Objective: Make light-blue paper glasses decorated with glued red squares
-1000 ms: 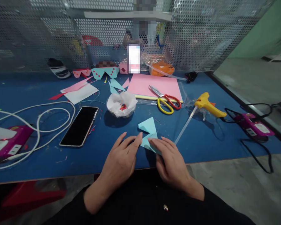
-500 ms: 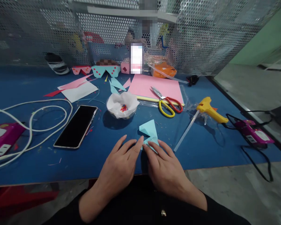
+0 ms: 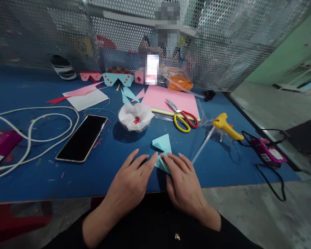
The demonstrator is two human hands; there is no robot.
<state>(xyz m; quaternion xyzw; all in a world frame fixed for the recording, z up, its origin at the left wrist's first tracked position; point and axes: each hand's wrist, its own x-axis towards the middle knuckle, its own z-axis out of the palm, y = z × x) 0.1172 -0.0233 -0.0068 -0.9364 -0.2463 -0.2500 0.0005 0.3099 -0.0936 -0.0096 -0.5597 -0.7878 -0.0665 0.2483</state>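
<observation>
A light-blue folded paper piece (image 3: 163, 142) lies on the blue table before me, its near part partly covered by my fingers. My left hand (image 3: 131, 174) has its fingers stretched and apart, the index fingertip at the paper's left edge. From the right, my right hand (image 3: 183, 178) rests its extended fingers on the paper, thumb lower down and apart from the fingers. Beyond the paper is a bowl lined with white paper (image 3: 134, 116), with small red and blue bits inside. Scissors with red and yellow handles (image 3: 182, 117) lie partly on pink sheets (image 3: 160, 98).
A yellow glue gun (image 3: 225, 126) with a clear stick lies at right, near a purple power strip (image 3: 268, 151). At left are a phone (image 3: 82, 138) and a white cable (image 3: 29, 138). Paper glasses (image 3: 118, 79) and a lit screen (image 3: 152, 69) stand by the mesh panel.
My right fingers have slid over the paper, and the right thumb has drawn back from it toward me. My left hand stays about the same. The view has shifted slightly.
</observation>
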